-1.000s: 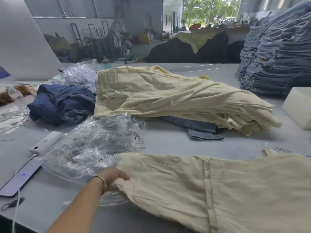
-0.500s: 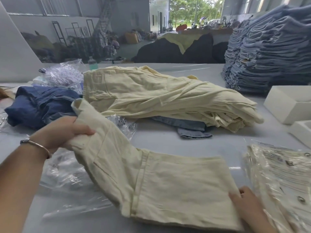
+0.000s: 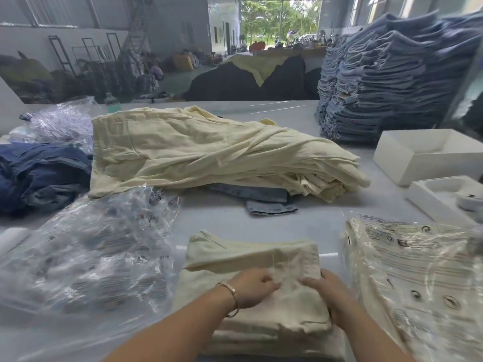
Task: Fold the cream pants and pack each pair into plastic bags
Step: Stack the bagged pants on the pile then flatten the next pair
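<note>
A folded pair of cream pants (image 3: 251, 259) lies in a compact bundle at the near middle of the table. My left hand (image 3: 252, 288) rests on its top with fingers curled into the cloth. My right hand (image 3: 326, 291) grips the bundle's right edge. A heap of unfolded cream pants (image 3: 209, 150) lies behind it. Empty clear plastic bags (image 3: 86, 252) are spread to the left. A bagged pair of cream pants (image 3: 418, 283) lies to the right.
Dark blue garments (image 3: 39, 173) are piled at the far left. A tall stack of blue jeans (image 3: 392, 82) stands at the back right. White boxes (image 3: 428, 152) sit on the right. A blue denim piece (image 3: 261, 199) pokes out under the cream heap.
My left hand carried the waistband end over to the right, folding the pants into a small bundle. Both hands now meet on top of it.
</note>
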Demonstrator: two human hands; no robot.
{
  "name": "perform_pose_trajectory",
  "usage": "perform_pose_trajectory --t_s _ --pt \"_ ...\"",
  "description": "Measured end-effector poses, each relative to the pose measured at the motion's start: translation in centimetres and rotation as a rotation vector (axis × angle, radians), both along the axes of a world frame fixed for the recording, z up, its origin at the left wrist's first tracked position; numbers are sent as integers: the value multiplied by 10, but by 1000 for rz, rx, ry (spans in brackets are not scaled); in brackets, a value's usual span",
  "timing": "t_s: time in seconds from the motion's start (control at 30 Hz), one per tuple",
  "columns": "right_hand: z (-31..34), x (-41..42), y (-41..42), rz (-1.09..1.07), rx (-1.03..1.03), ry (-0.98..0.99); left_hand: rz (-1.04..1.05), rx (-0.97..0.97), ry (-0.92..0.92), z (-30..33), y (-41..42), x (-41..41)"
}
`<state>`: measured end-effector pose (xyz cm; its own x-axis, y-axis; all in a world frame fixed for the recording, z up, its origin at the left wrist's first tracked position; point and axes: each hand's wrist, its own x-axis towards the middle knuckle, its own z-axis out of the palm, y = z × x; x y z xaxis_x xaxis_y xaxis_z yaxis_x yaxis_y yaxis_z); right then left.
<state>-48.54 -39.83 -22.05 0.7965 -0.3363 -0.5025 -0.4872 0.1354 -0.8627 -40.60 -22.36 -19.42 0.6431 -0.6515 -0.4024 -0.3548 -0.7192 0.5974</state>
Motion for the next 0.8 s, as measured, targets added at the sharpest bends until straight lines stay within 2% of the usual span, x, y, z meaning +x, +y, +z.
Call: perform_pose_trajectory --t_s 0.07,0.17,0.23,0.3,0.43,0.5,0.57,0.6,0.63,0.7,0.77,0.8 --pt "-8 1 1 -36 -231 18 142 -31 -214 -20 30 13" --pt "1 10 0 -54 -331 -74 357 69 -554 -35 85 31" --pt "7 13 -10 -57 -356 -120 447 132 -660 -43 113 34" --pt "8 14 -20 13 -444 -54 468 158 -700 -47 125 29" --pt "-3 14 -15 225 -811 251 419 136 -695 -54 115 21" --pt "-8 15 -5 265 -983 351 455 39 -712 -52 112 26" --pt "-2 18 6 294 -1261 404 569 -95 -687 -51 114 35" --pt "0 22 13 272 -1337 327 635 -127 -611 -49 116 39" --pt "0 28 20 244 -1329 179 692 -129 -498 -47 116 42" --pt "2 46 38 197 -1130 -153 738 -92 -289 -50 113 40" --pt "8 71 60 202 -953 -293 743 -70 -210 -58 107 28" --pt "9 87 69 242 -955 -310 751 -59 -209 -62 106 21"
